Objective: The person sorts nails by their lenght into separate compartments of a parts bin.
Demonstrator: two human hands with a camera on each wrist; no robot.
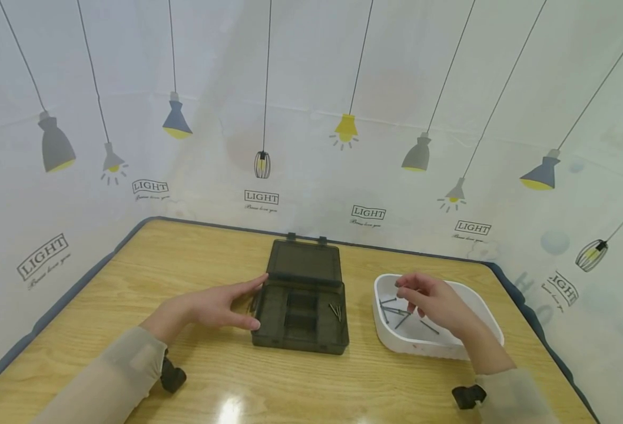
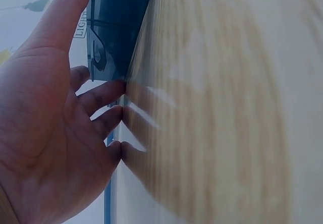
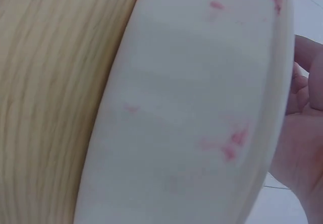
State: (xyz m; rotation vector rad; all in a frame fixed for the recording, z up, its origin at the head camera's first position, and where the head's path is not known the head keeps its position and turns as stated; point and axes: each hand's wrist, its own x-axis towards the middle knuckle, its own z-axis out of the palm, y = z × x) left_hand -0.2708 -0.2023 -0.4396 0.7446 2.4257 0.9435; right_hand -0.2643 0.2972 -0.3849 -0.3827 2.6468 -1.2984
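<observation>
A dark see-through plastic case (image 1: 277, 318) lies on the table with its lid (image 1: 305, 259) folded back. Several thin metal nails (image 1: 335, 312) rest in its right compartment. At the case's left side is my left hand (image 1: 218, 303), thumb by the near corner and fingers stretched toward the far end. In the left wrist view its fingertips (image 2: 115, 115) touch the tabletop beside the case. Over a white tray (image 1: 494, 327) hovers my right hand (image 1: 438, 303), fingers loosely bent, nothing visible between them. Loose nails (image 1: 396, 312) lie below in the tray.
The wooden table (image 1: 200, 377) has a dark blue edge (image 1: 248, 229) at the back. Behind it hangs a pale curtain (image 1: 311, 165) printed with lamps. The tray stands right of the case, with bare wood between them. Red smudges (image 3: 234, 141) mark the tray's outer wall.
</observation>
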